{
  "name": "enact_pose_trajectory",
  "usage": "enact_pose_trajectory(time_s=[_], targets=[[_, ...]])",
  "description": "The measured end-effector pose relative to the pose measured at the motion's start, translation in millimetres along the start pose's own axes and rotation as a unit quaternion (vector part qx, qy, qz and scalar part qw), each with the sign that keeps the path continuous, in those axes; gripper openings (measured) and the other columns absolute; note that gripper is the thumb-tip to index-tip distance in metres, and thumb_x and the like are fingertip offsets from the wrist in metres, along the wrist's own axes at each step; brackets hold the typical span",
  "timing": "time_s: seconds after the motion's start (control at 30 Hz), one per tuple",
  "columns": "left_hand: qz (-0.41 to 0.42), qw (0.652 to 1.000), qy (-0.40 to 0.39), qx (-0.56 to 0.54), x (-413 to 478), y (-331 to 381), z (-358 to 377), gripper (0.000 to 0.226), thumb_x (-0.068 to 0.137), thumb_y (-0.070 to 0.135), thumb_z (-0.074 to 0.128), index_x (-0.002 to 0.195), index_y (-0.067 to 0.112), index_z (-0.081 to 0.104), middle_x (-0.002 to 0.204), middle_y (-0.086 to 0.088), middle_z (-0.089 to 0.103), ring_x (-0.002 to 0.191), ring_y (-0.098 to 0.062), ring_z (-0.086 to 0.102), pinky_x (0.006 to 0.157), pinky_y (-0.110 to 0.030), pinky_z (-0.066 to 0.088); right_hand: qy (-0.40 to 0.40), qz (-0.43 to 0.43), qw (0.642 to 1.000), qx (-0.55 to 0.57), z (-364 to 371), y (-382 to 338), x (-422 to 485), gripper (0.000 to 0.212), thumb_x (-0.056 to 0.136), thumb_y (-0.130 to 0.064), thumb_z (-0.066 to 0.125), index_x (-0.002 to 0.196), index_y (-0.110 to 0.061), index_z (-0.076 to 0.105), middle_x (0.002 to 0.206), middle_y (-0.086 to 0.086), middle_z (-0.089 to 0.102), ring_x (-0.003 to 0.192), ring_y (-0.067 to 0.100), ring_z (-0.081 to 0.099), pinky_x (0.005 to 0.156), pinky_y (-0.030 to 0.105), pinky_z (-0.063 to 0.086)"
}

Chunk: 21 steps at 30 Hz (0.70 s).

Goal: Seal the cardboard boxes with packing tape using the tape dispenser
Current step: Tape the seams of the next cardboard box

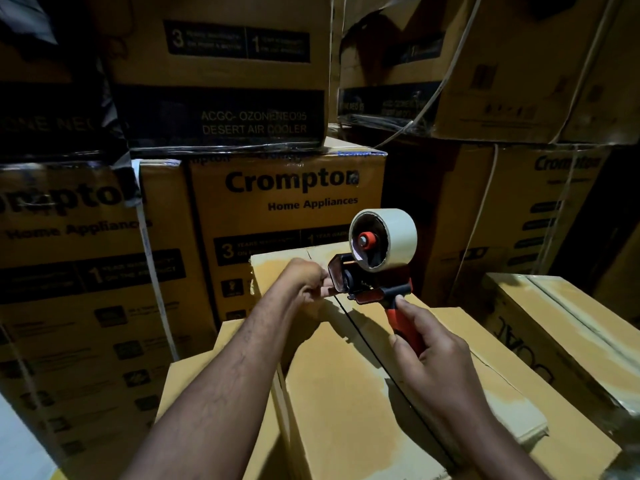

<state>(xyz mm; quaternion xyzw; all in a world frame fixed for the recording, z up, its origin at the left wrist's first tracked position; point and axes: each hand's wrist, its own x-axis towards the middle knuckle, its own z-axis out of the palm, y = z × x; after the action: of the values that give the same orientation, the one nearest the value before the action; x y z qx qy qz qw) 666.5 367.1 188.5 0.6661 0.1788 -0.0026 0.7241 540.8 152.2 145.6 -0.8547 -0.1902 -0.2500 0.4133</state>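
Tape dispenser (370, 275) poised over the far end of the plain cardboard box (346, 393), above its open centre seam (367, 344). Right hand (429, 344) wraps the red handle (405, 317) — the rigid, light place to hold. Left hand (308, 282) apparently pinches the tape end (329, 292) at the mouth. The film is probably thin and sticky — keep it taut.

red-black tape dispenser (375, 289) (cream roll (394, 237)), tan box (346, 393)
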Motion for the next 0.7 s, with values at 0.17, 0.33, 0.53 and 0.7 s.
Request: enact_pose_trajectory(time_s=[0.17, 0.33, 0.53, 0.7], targets=[[0.041, 0.999, 0.011, -0.020, 42.8, 31.7, -15.9, 0.028, 0.103, -0.007, 0.028, 0.101, -0.001, 0.055, 0.090, -0.021, 0.068, 0.073, -0.030, 0.072, 0.072, -0.046, 0.064, -0.015, -0.004, 0.999, -0.028, 16.7, -1.7, 39.5, 0.057, 0.089, -0.019, 0.070, 0.141, -0.031, 0.050, 0.116, -0.021, 0.051, 0.104, 0.001, 0.050, 0.082, 0.021, 0.048], [0.079, 0.995, 0.044, 0.050, 88.2, 47.8, -23.2, 0.027, 0.105, -0.002, 0.033, 0.102, 0.001, 0.060, 0.083, -0.012, 0.065, 0.064, -0.024, 0.064, 0.056, -0.034, 0.059, -0.050, 0.016, 0.998, -0.045, 51.3, 9.2, 83.6, 0.055, 0.094, -0.025, 0.063, 0.144, -0.033, 0.044, 0.132, -0.016, 0.054, 0.116, 0.008, 0.053, 0.090, 0.024, 0.048], [0.142, 0.961, 0.107, 0.214, 165.8, 34.0, -40.0, 0.017, 0.103, 0.018, 0.056, 0.091, 0.016, 0.068, 0.092, -0.005, 0.070, 0.077, -0.019, 0.066, 0.049, -0.027, 0.054, -0.070, 0.041, 0.995, -0.059, 91.0, 27.4, 122.1, 0.052, 0.095, -0.026, 0.060, 0.144, -0.035, 0.042, 0.131, -0.013, 0.057, 0.117, 0.010, 0.055, 0.088, 0.018, 0.042], [0.198, 0.872, 0.136, 0.427, 197.6, 14.3, -44.5, 0.019, 0.103, 0.028, 0.048, 0.088, 0.030, 0.059, 0.089, 0.004, 0.066, 0.081, -0.021, 0.062, 0.073, -0.042, 0.056, -0.077, 0.070, 0.993, -0.059, 108.0, 41.9, 123.2, 0.054, 0.095, -0.026, 0.061, 0.144, -0.036, 0.042, 0.126, -0.010, 0.060, 0.114, 0.012, 0.058, 0.084, 0.021, 0.046]])
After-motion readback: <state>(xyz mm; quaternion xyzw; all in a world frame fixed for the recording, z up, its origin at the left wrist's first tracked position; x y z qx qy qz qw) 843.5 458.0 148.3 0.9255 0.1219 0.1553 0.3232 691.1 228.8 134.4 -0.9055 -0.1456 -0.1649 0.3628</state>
